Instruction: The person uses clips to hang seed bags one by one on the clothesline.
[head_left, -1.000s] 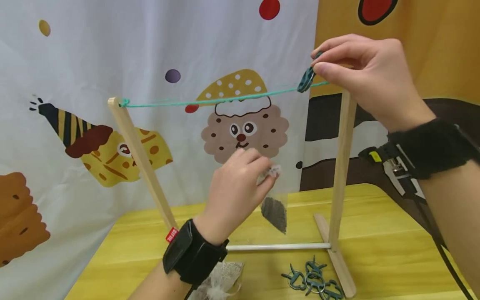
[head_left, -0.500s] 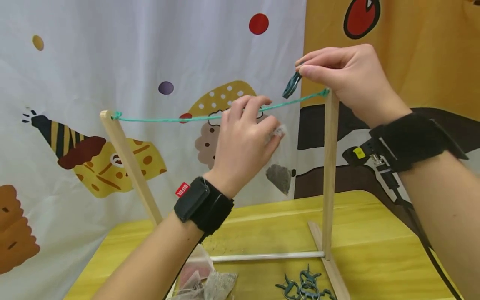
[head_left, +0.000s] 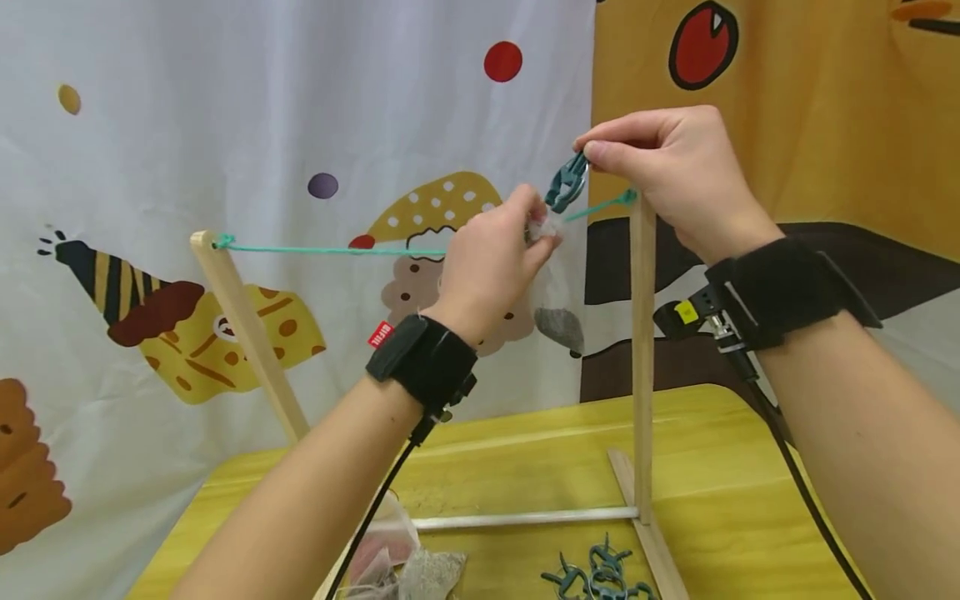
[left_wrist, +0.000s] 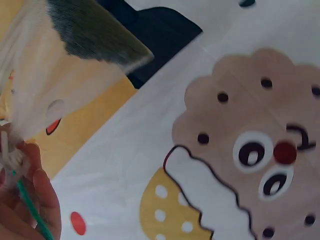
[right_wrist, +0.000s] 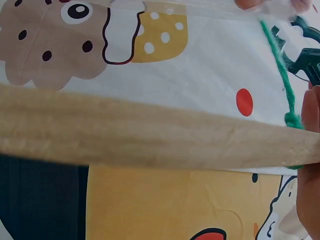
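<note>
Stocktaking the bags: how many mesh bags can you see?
At least 2: one bag held at the string by the left hand, and a pile on the table, its count unclear.

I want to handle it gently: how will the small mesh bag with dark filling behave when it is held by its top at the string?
The mesh bag is probably floppy: it hangs limp below the left hand, which pinches its top. It seems light, since the string barely sags. The dark filling sits low, so it may swing. The right hand holds a clip above it.

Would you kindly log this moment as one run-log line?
left hand: holds mesh bag at green string | right hand: pinches teal clip above bag top | spare clips: on table
</note>
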